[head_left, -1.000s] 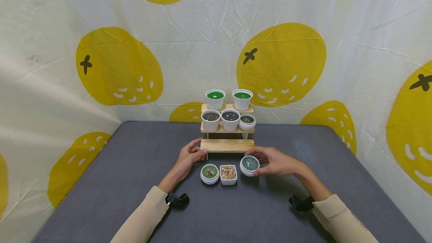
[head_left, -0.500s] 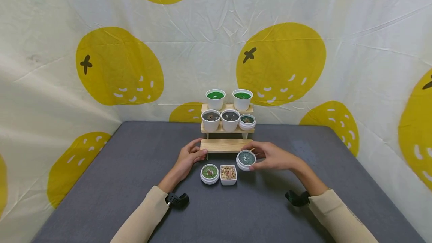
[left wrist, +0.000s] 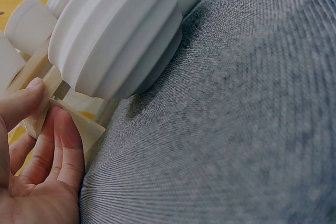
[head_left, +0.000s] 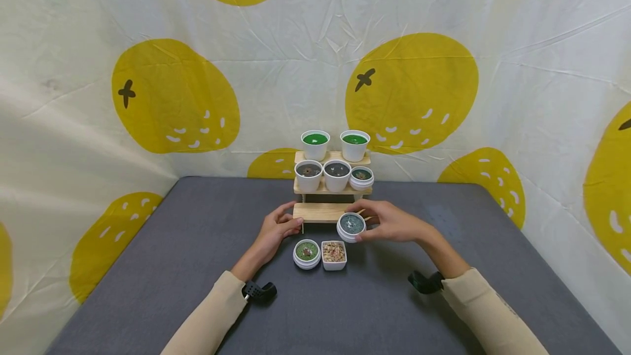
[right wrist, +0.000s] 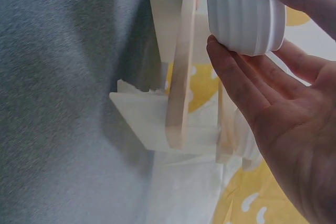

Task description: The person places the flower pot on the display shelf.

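Observation:
A small white ribbed pot (head_left: 351,224) with grey-green contents is held between the thumb and fingers of my right hand (head_left: 394,223). It overlaps the right part of the lowest step of a three-tier wooden stand (head_left: 315,212) in the head view; the right wrist view shows the pot (right wrist: 244,14) raised off the table, beside the step board (right wrist: 182,72). My left hand (head_left: 273,234) grips the left end of that step. Up close in the left wrist view, its thumb (left wrist: 23,100) lies on the board and the fingers are underneath.
In front of the stand sit a round green-filled pot (head_left: 307,256) and a square white dish (head_left: 334,264) of small pale bits. The middle tier bears two dark-filled cups (head_left: 337,179) and a small pot (head_left: 361,182); two green-filled cups (head_left: 354,151) stand on top. A patterned cloth (head_left: 286,97) hangs behind.
My right hand has carried the pot leftward and away from me, from the right of the square dish to over the lowest step. My left hand has stayed at the stand.

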Motion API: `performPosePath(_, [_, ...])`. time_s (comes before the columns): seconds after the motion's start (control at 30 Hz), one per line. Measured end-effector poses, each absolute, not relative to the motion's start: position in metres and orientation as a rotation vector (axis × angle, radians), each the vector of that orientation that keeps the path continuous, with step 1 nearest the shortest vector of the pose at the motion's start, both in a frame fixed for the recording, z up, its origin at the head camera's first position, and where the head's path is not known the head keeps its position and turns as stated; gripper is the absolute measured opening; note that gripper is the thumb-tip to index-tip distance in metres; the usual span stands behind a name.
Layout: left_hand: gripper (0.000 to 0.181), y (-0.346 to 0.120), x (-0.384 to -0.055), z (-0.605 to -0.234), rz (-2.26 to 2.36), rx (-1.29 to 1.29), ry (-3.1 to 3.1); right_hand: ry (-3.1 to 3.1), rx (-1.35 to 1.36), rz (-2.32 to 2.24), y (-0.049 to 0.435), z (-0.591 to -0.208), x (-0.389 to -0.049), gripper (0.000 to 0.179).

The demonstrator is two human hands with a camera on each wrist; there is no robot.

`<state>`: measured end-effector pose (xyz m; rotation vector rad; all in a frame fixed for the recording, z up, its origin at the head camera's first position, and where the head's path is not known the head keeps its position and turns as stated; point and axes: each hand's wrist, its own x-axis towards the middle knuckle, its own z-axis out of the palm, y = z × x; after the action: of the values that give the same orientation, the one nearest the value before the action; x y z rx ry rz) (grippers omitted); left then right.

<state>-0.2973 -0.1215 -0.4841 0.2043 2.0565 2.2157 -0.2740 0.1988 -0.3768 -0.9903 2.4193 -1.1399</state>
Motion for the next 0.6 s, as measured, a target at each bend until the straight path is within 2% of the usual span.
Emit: performPosePath(0.6, [0.07,-0.12,-0.3,-0.485,2.243,0.202,2.044,2.422,-1.072,-1.172,0.178,-0.366,-0.283,0.056])
